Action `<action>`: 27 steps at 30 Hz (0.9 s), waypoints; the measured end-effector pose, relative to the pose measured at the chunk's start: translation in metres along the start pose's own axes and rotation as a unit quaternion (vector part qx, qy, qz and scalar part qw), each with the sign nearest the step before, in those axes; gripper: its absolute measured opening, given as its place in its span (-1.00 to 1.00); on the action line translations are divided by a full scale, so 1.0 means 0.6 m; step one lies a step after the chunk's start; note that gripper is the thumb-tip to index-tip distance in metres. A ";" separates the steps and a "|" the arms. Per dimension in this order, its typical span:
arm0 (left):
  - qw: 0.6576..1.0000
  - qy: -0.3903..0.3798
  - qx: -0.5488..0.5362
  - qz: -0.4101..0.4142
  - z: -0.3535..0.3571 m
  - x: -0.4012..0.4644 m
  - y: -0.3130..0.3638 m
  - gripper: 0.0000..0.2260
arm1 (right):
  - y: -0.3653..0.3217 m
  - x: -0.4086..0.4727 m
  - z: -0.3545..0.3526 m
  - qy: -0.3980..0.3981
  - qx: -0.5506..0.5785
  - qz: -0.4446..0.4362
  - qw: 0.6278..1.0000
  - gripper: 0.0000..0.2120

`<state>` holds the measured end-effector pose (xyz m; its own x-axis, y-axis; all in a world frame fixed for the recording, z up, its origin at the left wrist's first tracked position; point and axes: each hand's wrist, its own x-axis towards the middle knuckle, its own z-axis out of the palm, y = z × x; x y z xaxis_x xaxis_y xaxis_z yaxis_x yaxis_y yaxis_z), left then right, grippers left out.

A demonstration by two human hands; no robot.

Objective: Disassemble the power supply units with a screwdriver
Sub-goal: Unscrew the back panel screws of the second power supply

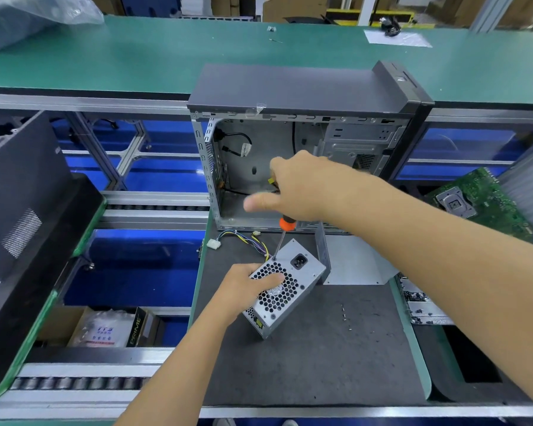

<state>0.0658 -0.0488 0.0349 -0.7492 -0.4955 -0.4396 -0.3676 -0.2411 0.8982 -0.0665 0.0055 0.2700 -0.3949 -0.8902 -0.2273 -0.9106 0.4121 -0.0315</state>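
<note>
One silver power supply unit (285,287), honeycomb grille, black socket.

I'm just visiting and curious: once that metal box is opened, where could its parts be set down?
Probably the bare dark grey mat nearest the person, below the silver perforated power supply and left of the small loose screws. Towards the open computer case, cables and hands crowd it.

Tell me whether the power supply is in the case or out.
Out: the power supply sits on the dark mat before the open case.
</note>
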 end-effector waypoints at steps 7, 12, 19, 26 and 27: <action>1.000 0.003 0.006 -0.001 -0.001 -0.002 0.003 -0.81 | -0.004 0.001 0.013 0.100 -0.112 -0.035 0.988 -0.82; 1.000 0.009 0.008 -0.003 0.000 -0.003 0.006 -0.83 | -0.007 0.000 0.005 0.035 0.031 -0.085 0.995 -0.72; 0.999 0.020 0.029 -0.010 0.002 -0.005 0.011 -0.79 | -0.016 -0.010 0.003 0.019 -0.067 -0.023 0.997 -0.44; 0.952 0.136 0.233 0.148 0.001 -0.001 0.025 -0.60 | 0.000 -0.013 0.015 0.081 -0.068 -0.048 0.993 -0.72; 0.942 0.138 0.252 0.173 0.001 0.002 0.029 -0.67 | 0.002 -0.013 0.014 0.078 -0.061 -0.049 0.994 -0.74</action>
<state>0.0584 -0.0532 0.0502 -0.7258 -0.6867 -0.0405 -0.3946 0.3675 0.8422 -0.0635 0.0147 0.2633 -0.3095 -0.9480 -0.0749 -0.9497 0.3041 0.0750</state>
